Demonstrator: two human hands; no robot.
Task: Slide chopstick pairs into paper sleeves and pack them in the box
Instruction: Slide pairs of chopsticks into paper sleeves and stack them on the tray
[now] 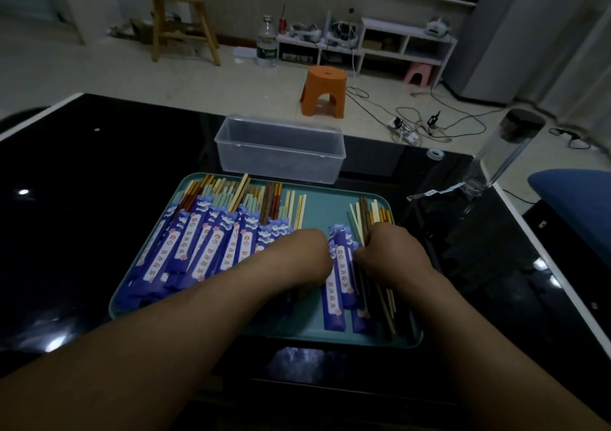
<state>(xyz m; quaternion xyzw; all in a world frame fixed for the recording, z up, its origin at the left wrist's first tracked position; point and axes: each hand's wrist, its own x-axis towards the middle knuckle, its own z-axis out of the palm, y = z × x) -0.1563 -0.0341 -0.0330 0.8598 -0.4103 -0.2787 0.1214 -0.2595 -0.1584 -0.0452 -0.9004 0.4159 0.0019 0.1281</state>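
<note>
A teal tray (317, 209) lies on the black table. Many sleeved chopstick pairs (211, 242) in blue paper fill its left half. Empty blue sleeves (340, 285) lie in the middle right, and loose chopsticks (367, 215) lie at the tray's right side. My left hand (297, 255) rests palm down by the sleeves, its fingers curled at the empty sleeves' top. My right hand (390, 249) grips some loose chopsticks. A clear plastic box (279, 148) stands empty just beyond the tray.
A clear bottle with a dark cap (506, 153) and a tape roll (435, 153) sit at the table's far right. A blue cushion (575, 206) is at the right. An orange stool (325, 90) stands on the floor beyond.
</note>
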